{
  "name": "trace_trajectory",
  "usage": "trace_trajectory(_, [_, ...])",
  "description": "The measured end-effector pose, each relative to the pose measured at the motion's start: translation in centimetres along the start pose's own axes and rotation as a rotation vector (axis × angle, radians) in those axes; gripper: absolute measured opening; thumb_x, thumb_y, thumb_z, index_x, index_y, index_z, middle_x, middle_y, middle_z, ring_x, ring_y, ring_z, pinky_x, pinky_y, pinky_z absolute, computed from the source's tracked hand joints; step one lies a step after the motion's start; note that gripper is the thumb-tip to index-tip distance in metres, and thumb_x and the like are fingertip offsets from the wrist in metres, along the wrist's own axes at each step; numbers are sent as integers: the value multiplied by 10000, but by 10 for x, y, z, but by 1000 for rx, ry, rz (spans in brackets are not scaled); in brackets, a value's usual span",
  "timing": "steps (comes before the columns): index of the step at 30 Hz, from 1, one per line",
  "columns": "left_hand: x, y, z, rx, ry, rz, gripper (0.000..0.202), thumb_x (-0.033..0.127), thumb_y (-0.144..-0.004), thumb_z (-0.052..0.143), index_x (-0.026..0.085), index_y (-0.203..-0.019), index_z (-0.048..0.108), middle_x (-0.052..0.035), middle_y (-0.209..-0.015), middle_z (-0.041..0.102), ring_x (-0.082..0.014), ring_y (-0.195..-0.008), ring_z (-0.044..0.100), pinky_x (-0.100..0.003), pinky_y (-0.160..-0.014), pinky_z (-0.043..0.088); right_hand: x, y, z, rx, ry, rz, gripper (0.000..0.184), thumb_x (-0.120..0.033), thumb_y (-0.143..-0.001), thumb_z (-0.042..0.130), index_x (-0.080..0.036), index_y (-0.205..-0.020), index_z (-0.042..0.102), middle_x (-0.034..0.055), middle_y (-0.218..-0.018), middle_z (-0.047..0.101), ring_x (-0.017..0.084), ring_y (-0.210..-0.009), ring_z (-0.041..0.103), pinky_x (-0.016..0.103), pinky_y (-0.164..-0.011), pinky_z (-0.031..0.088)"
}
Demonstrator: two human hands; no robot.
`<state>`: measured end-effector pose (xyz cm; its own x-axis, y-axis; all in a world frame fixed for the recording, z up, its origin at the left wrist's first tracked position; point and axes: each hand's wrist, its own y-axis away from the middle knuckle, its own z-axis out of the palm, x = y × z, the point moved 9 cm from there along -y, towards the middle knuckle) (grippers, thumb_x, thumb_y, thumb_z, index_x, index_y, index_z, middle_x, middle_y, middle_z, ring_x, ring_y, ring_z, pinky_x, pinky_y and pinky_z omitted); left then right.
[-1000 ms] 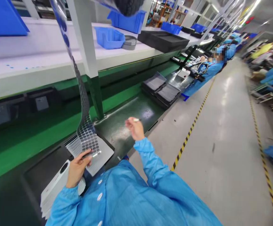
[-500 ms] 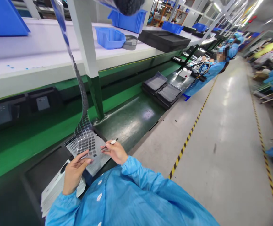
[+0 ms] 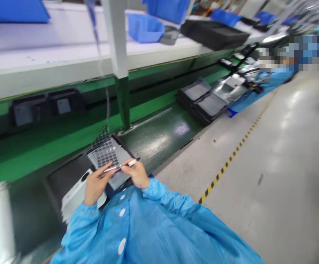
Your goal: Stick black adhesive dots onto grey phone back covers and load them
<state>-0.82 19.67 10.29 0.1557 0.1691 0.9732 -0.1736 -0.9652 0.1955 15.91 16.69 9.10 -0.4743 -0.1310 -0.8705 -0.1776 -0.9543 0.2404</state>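
My left hand [image 3: 95,187] pinches the near end of a clear strip of round black stickers [image 3: 106,151]. The strip hangs down from above and lies over a stack of thin grey plates [image 3: 122,156]. A slim pen-like tool [image 3: 132,162] with a white and black end is gripped in my right hand [image 3: 138,175]; its kind is not clear. Its thin front reaches to the strip's edge, close to my left fingertips. White panels with a dark round hole [image 3: 75,196] lie stacked beside my left wrist.
A black tray [image 3: 65,176] lies left of the plates on the dark green bench. A post [image 3: 116,44] rises behind to a white shelf with blue bins [image 3: 145,28]. Farther right are a tray of grey plates [image 3: 203,99] and a person in blue [image 3: 272,82].
My right hand has brought the tool to my left fingertips at the strip's edge. The camera view has shifted, so the bench appears farther right and higher.
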Motion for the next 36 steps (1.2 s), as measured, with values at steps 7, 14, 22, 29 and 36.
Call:
trace_trajectory(7, [-10,-6,-9,46,144,-20,621,605,-655,836,110,-1023,760,-133,-930,785,-286,-818,765,-441,-819,649,10,-11,-8,18,-30,40,413,-480,-632,870,-237,-881,648,-4,-851,733,231,-845,746,455,-862,614])
trace_trajectory(14, [-12,1,-11,66,179,15,487,541,-719,818,115,-948,758,-117,-878,783,-270,-821,764,-414,-829,642,4,-10,-16,59,92,-66,372,-441,-673,862,-205,-899,683,17,-850,742,228,-819,755,463,-872,622])
trace_trajectory(22, [-15,2,-11,65,170,15,481,534,-737,804,116,-970,752,-114,-887,783,-261,-831,759,-409,-833,637,9,-12,-18,36,161,-72,371,-444,-705,848,-190,-928,695,32,-878,748,204,-808,742,445,-847,632])
trace_trajectory(29, [-13,4,-11,62,166,17,449,508,-736,806,121,-960,760,-108,-867,782,-264,-835,760,-402,-823,638,10,-13,-16,17,151,-54,366,-432,-690,861,-193,-912,696,27,-865,747,205,-809,746,442,-842,639])
trace_trajectory(36, [-17,2,-8,54,173,1,432,491,-750,797,118,-962,752,-116,-891,781,-269,-863,760,-404,-846,627,9,-13,-15,35,164,-47,371,-437,-676,869,-182,-880,694,28,-811,747,218,-764,752,446,-801,652])
